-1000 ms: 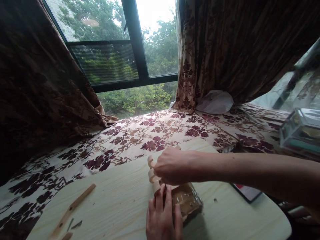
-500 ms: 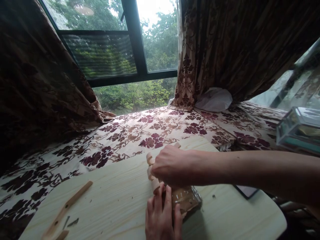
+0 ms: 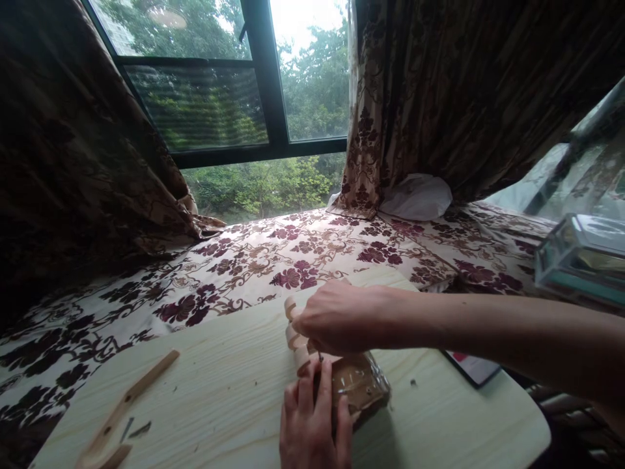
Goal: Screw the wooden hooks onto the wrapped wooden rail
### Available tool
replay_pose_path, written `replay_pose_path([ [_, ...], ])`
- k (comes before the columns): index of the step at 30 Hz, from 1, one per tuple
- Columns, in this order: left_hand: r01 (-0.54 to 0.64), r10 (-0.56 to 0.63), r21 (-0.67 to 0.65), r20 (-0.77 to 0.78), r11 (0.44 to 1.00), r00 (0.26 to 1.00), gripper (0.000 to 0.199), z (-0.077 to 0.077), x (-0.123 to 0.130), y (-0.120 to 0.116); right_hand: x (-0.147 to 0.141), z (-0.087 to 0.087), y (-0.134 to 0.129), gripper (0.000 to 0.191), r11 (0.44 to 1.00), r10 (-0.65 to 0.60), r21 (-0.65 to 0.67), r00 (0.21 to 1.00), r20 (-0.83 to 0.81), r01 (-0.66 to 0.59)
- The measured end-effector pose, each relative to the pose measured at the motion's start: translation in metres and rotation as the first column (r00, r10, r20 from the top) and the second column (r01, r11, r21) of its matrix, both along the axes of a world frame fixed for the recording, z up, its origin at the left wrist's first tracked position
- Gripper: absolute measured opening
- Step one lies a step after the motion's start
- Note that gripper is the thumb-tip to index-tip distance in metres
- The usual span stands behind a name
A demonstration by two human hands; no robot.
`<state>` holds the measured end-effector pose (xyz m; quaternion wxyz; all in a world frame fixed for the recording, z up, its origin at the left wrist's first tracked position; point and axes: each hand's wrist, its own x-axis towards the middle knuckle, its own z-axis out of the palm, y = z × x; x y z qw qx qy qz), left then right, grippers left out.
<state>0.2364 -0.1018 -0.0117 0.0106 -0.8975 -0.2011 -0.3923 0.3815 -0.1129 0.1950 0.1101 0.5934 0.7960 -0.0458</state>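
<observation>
A pale wooden piece with curved, hook-like lobes (image 3: 294,335) lies over the table beside a brown cardboard packet wrapped in clear tape (image 3: 364,384). My right hand (image 3: 336,318) is closed in a fist above the wooden piece. A small dark tip shows under that fist, but what the fingers hold is hidden. From the near side, my left hand (image 3: 315,417) grips the near end of the wooden piece, fingers stretched forward, with the thumb along the packet. A separate wooden hook strip with two dark holes (image 3: 117,413) lies at the left.
Small metal bits, one like a screw (image 3: 127,430), lie near the strip on the pale wooden table (image 3: 219,391). A phone-like flat object (image 3: 476,368) lies under my right forearm. A clear box (image 3: 581,257) stands on the floral cloth (image 3: 288,254) at right. White bag (image 3: 417,195) by the curtain.
The view has shifted slightly. My right fist has turned a little and moved slightly left, showing more of the packet. My left hand keeps its place by the wooden piece.
</observation>
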Motion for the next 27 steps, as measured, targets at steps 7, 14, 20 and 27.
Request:
replay_pose_path([
  [7,-0.006,0.005,-0.011,-0.021,1.0,1.0,0.049,-0.001,0.0,0.0,-0.001,0.014,-0.003,0.009,1.0,0.013,-0.007,1.0,0.016,-0.013],
  [14,-0.004,0.004,-0.021,-0.022,1.0,1.0,0.049,0.0,0.0,0.0,0.001,-0.001,-0.003,0.011,1.0,-0.002,-0.003,1.0,0.004,0.002],
  [20,-0.012,0.011,-0.025,-0.033,1.0,0.999,0.048,0.001,0.0,-0.001,-0.002,0.009,-0.003,0.009,1.0,0.001,-0.015,1.0,0.012,-0.001],
  [27,-0.016,0.015,-0.037,-0.022,0.999,1.0,0.047,0.001,0.0,-0.002,-0.005,0.003,-0.002,0.015,1.0,-0.03,0.0,1.0,0.004,0.03],
])
